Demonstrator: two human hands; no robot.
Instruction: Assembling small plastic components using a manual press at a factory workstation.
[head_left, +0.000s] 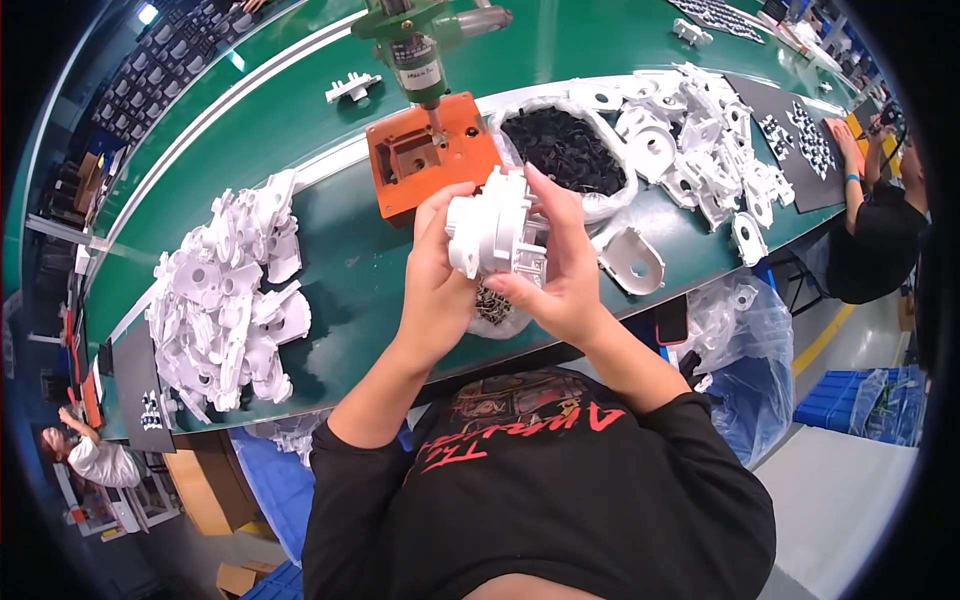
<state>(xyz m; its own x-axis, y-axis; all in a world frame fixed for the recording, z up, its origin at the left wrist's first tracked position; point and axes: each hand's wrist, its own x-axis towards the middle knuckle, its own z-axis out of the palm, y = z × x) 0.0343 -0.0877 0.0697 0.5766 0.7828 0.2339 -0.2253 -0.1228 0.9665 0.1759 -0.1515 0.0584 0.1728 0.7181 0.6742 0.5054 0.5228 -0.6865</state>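
Between my two hands, above the table's near side, is a white moulded plastic part (492, 228) with pegs sticking out on its right. My left hand (432, 270) wraps round its left side, and my right hand (568, 265) grips its right side with thumb and fingers. Just beyond stands an orange fixture block (432, 150) with a hollow in its top, under a green press (408, 50) whose tip reaches down to it. Below the part, a clear bag of small metal screws (492, 308) is partly hidden by my hands.
White plastic parts heap on the left (225, 300) and more lie in a pile at the right (690, 140). A bag of small black pieces (565, 150) sits beside the fixture. A single white cover (632, 262) lies near the front edge. Another person (885, 215) works at far right.
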